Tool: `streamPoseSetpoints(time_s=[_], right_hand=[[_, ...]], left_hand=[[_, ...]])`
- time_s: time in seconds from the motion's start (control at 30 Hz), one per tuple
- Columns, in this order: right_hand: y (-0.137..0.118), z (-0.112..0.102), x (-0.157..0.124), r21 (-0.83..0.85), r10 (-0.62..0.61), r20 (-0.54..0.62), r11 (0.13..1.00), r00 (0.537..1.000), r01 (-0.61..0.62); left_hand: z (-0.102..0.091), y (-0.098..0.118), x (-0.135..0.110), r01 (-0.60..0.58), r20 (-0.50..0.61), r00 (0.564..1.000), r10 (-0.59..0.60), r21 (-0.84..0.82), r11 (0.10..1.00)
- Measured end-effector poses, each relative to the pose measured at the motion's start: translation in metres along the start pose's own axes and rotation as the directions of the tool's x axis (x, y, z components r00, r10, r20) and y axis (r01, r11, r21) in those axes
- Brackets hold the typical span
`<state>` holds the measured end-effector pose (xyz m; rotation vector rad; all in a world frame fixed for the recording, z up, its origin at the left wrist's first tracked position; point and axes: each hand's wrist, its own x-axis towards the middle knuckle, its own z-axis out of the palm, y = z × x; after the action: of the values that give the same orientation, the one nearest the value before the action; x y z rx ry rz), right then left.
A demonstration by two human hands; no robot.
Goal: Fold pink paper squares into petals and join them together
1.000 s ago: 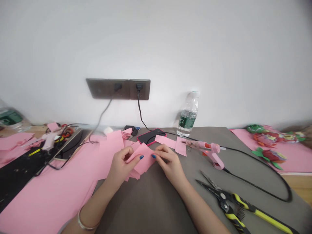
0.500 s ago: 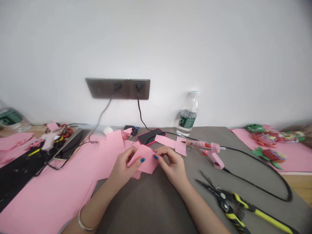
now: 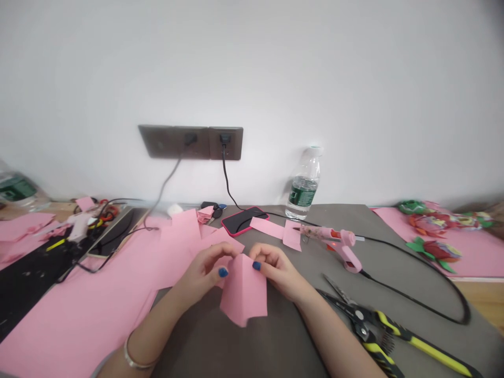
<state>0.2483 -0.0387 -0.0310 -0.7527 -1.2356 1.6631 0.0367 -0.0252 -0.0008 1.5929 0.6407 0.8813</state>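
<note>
The only view looks out from the person's head, forward and down, facing a white wall (image 3: 252, 63). The wall socket panel (image 3: 190, 142) sits just left of centre, with the table (image 3: 334, 220) spreading below it and the left hand (image 3: 200, 270) and right hand (image 3: 279, 270) close beneath.

Pink paper sheet (image 3: 243, 292), creased down middle, top edge pinched.
</note>
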Motion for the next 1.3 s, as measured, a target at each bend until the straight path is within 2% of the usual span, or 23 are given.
streamPoseSetpoints(time_s=[0.1,0.17,0.23,0.3,0.37,0.4,0.47,0.53,0.57,0.63,0.7,0.77,0.83,0.93,1.0,1.17,1.23,1.3], right_hand=[[-0.001,-0.004,-0.001,0.004,0.022,-0.008,1.0,1.0,-0.022],[-0.002,-0.008,-0.002,-0.017,0.055,0.006,0.998,0.998,-0.055],[-0.004,-0.011,-0.003,-0.049,0.095,0.03,0.994,0.995,-0.093],[-0.007,-0.014,-0.004,-0.099,0.091,0.043,0.991,0.995,-0.087],[-0.01,-0.016,-0.004,-0.207,0.0,0.025,0.978,1.0,0.006],[-0.012,-0.016,-0.003,-0.3,-0.088,-0.005,0.95,0.996,0.083],[-0.015,-0.015,-0.003,-0.508,-0.296,-0.046,0.829,0.954,0.233],[-0.017,-0.011,-0.002,-0.639,-0.434,-0.018,0.698,0.901,0.323],[-0.017,-0.008,-0.003,-0.654,-0.446,0.02,0.671,0.895,0.349],[-0.017,-0.001,-0.003,-0.632,-0.374,0.104,0.69,0.921,0.352],[-0.015,0.005,-0.003,-0.608,-0.229,0.159,0.744,0.961,0.277],[-0.015,0.007,-0.002,-0.597,-0.1,0.187,0.778,0.977,0.194],[-0.016,0.007,-0.003,-0.587,-0.023,0.202,0.797,0.979,0.14],[-0.022,0.004,-0.004,-0.561,0.051,0.249,0.822,0.967,0.101],[-0.025,0.003,-0.006,-0.572,0.102,0.292,0.815,0.951,0.088],[-0.023,0.0,-0.008,-0.683,0.218,0.367,0.723,0.904,0.103],[-0.019,-0.001,-0.007,-0.678,0.221,0.4,0.724,0.89,0.124],[-0.017,-0.003,-0.006,-0.654,0.204,0.412,0.745,0.888,0.132]], left_hand=[[-0.004,0.002,-0.001,0.064,0.02,0.998,-0.064,-0.021,0.998],[-0.008,0.005,-0.002,0.131,0.107,0.986,-0.125,-0.055,0.99],[-0.011,0.008,-0.002,0.213,0.236,0.952,-0.198,-0.042,0.976],[-0.015,0.012,-0.002,0.284,0.351,0.896,-0.273,0.022,0.959],[-0.019,0.014,-0.002,0.328,0.453,0.826,-0.336,0.099,0.939],[-0.021,0.014,-0.002,0.335,0.493,0.794,-0.357,0.135,0.932],[-0.024,0.014,-0.002,0.33,0.55,0.74,-0.387,0.204,0.922],[-0.025,0.013,-0.001,0.3,0.567,0.718,-0.403,0.27,0.915],[-0.025,0.013,-0.001,0.28,0.558,0.722,-0.409,0.304,0.911],[-0.025,0.012,-0.001,0.233,0.524,0.747,-0.409,0.37,0.899],[-0.026,0.012,-0.001,0.198,0.483,0.779,-0.4,0.417,0.887],[-0.027,0.013,-0.002,0.208,0.458,0.791,-0.405,0.422,0.883],[-0.029,0.014,-0.002,0.244,0.446,0.79,-0.42,0.4,0.883],[-0.029,0.015,-0.003,0.288,0.473,0.77,-0.428,0.341,0.895],[-0.027,0.013,-0.002,0.277,0.497,0.761,-0.417,0.333,0.901],[-0.012,0.007,-0.002,0.319,0.561,0.714,-0.419,0.273,0.908],[-0.006,0.005,-0.002,0.321,0.534,0.732,-0.423,0.278,0.906],[-0.001,0.006,-0.001,0.297,0.478,0.773,-0.417,0.309,0.904]])
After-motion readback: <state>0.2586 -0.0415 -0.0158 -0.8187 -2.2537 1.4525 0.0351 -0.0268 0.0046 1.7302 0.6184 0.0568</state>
